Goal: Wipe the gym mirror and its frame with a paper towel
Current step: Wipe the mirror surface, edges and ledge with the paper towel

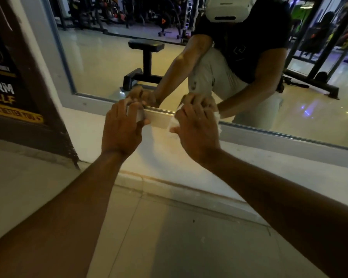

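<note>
White paper towel [217,116], crumpled, lies under the right hand [197,131] and is pressed against the bottom rail of the grey frame [289,137]; its edges show past the hand at 10 o'clock and at 3 o'clock of the knuckles. The fingers of this hand curl over the wad and reach the lower edge of the mirror [100,63], so the hand holds the towel in a narrow grasp. The left hand [123,125] sits just beside it, toward 9 o'clock, on the same rail. Its fingers are bent round a small pale item [140,115] whose nature cannot be told; the thumb points toward 3 o'clock. A short lit stretch of the rail lies bare between the two hands.

The frame's corner stands at 10 o'clock of the left hand, where the side rail rises toward 12 o'clock. A white ledge [169,157] runs under the bottom rail, and the tiled floor [169,237] fills the view toward 6 o'clock. A dark poster [6,81] with pale and yellow lettering hangs on the wall at 9 o'clock. The glass reflects both hands, the crouching person, a black bench [146,59] at 12 o'clock of the left hand, and gym racks farther back.
</note>
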Demonstrator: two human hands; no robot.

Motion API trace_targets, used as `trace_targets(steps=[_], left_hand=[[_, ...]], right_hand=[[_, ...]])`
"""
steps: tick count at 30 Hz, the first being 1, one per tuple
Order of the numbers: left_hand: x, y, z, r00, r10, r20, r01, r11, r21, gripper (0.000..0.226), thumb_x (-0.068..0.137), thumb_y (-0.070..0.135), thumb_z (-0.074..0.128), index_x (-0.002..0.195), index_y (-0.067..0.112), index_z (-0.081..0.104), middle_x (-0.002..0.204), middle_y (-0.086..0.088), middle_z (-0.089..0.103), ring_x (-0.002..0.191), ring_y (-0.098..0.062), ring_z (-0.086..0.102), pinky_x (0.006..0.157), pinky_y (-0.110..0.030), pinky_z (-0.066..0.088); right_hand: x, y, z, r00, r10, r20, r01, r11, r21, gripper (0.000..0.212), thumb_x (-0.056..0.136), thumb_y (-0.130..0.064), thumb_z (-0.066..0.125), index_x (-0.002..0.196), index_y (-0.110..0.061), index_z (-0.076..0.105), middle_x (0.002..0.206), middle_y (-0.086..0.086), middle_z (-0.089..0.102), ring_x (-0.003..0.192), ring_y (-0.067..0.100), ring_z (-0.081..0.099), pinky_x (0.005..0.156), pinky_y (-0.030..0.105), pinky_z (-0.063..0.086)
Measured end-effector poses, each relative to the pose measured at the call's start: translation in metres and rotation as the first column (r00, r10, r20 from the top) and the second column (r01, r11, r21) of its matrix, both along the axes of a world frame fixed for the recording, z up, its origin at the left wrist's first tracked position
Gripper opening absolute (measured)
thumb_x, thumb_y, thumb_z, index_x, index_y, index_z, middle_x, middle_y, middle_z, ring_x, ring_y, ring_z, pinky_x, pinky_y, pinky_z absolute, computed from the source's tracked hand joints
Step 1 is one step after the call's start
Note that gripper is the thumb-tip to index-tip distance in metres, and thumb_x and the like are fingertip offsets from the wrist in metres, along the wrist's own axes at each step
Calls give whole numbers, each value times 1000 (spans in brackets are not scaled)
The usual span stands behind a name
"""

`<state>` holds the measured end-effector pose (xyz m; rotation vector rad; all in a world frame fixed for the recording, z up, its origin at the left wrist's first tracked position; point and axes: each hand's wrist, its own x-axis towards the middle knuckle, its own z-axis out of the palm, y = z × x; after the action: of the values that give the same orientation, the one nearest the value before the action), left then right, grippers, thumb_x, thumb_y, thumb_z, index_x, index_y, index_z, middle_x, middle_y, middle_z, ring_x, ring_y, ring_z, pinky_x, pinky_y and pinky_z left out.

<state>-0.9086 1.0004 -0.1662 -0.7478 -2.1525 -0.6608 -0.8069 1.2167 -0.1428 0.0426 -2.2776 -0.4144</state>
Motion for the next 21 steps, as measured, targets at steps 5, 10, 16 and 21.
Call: trace_targets(steps=[5, 10, 16, 21], left_hand=[[-3, -6, 2, 1000, 7, 26, -6, 1000, -3, 44, 100, 28, 78, 135, 11, 58, 138, -17, 59, 122, -37, 58, 100, -50, 53], [-15, -25, -1, 997, 55, 55, -58, 997, 51, 48, 104, 34, 72, 142, 8, 57, 141, -18, 59, 126, -37, 56, 103, -48, 50], [-18, -36, -3, 996, 48, 70, -50, 998, 27, 51, 106, 33, 71, 148, 8, 55, 147, -18, 58, 133, -38, 57, 109, -50, 50], [-24, -50, -1, 997, 65, 45, -65, 998, -5, 50, 98, 17, 80, 143, 9, 58, 143, -18, 64, 131, -38, 61, 113, -51, 53]], right_hand=[[-31, -38, 11, 999, -13, 36, 9, 993, 119, 43, 95, -51, 79, 122, -20, 68, 121, 5, 68, 110, 25, 64, 91, 38, 46], [21, 18, -1, 997, 72, -15, -73, 996, -51, 47, 96, -42, 83, 128, -12, 67, 129, 12, 66, 116, 33, 61, 100, 46, 47], [-42, -48, 6, 997, -71, 17, 67, 986, 150, 45, 97, -51, 76, 124, -17, 65, 129, 10, 65, 118, 30, 62, 97, 41, 46], [-62, -83, 14, 997, -79, -9, 80, 976, 201, 48, 91, -55, 83, 119, -20, 66, 116, 4, 69, 107, 23, 65, 92, 36, 49]])
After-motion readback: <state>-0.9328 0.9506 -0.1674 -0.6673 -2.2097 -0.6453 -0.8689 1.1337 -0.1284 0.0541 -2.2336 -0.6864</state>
